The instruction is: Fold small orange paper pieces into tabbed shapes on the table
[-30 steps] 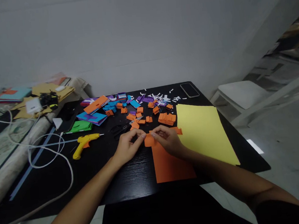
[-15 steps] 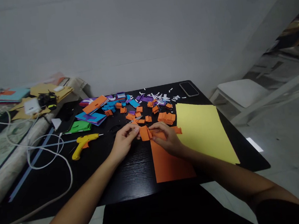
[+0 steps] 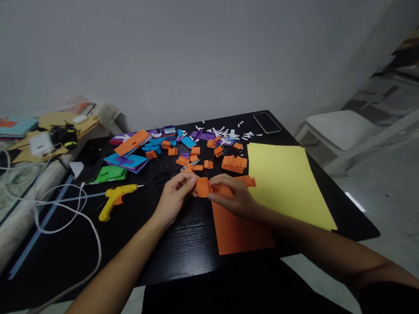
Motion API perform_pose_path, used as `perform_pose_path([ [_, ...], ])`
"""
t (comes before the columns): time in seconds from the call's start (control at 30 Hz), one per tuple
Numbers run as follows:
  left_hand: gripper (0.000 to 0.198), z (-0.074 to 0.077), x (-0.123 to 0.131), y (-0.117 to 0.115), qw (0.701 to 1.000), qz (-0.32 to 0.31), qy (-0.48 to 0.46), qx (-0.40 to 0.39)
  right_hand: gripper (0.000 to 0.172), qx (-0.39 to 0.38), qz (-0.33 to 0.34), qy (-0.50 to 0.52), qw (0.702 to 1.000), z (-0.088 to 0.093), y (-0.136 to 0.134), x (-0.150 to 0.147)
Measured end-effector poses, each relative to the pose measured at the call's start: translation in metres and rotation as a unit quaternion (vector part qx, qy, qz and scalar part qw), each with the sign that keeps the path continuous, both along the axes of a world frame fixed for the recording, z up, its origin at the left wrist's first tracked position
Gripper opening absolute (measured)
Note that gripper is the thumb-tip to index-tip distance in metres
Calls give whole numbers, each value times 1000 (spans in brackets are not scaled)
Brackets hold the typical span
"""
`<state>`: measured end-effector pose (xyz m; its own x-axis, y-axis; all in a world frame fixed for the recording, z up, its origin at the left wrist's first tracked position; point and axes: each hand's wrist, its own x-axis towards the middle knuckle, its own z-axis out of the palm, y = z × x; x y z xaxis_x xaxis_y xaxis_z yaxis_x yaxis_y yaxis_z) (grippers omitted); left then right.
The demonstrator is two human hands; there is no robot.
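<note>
Between my two hands is a small folded piece of orange paper (image 3: 203, 187). My left hand (image 3: 176, 194) pinches its left edge between thumb and fingers. At its right edge, the fingers and thumb of my right hand (image 3: 234, 194) close on the fold. Under my right hand lies a flat orange sheet (image 3: 241, 233), partly covered by it. A stack of folded orange pieces (image 3: 234, 163) sits just beyond my right hand, and several small orange folded pieces lie scattered past my fingertips. Scissors (image 3: 191, 165) lie among them, largely hidden.
A yellow glue gun (image 3: 119, 199) rests left of my left hand, near a looped white cable (image 3: 98, 241). Yellow sheets (image 3: 289, 184) lie at the right. Beyond are a phone (image 3: 266, 123), white paper scraps (image 3: 225, 134), green paper (image 3: 111, 174) and blue folded paper (image 3: 132, 162).
The folded orange piece has turned slightly between my fingers, and its right-hand flap now stands closer to its left part. My hands stay in nearly the same place.
</note>
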<state>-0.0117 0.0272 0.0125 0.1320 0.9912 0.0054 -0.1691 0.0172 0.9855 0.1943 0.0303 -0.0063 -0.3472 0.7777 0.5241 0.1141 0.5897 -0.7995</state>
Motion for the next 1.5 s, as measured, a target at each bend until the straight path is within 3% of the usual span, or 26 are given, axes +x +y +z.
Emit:
perform_pose_path([
  [0.27, 28, 5, 3, 0, 994, -29, -75, -72, 16, -32, 29, 7, 999, 2, 0, 2],
  [0.5, 25, 3, 3, 0, 991, -35, -87, -95, 16, -49, 48, 4, 998, 7, -2, 2],
  [0.8, 28, 6, 2, -2, 989, -60, -65, -117, 6, -2, -57, 20, 998, 1, 2, -3],
  [1.03, 27, 6, 4, -4, 997, -56, 1, -62, 8, 24, -86, 6, 996, 0, 2, -3],
  [1.17, 33, 2, 5, -4, 995, -76, 3, -70, 12, 49, -116, 13, 992, -1, 2, -2],
  [1.5, 37, 3, 4, -5, 995, -83, -7, -53, 14, 9, -103, 24, 994, 1, 0, -4],
])
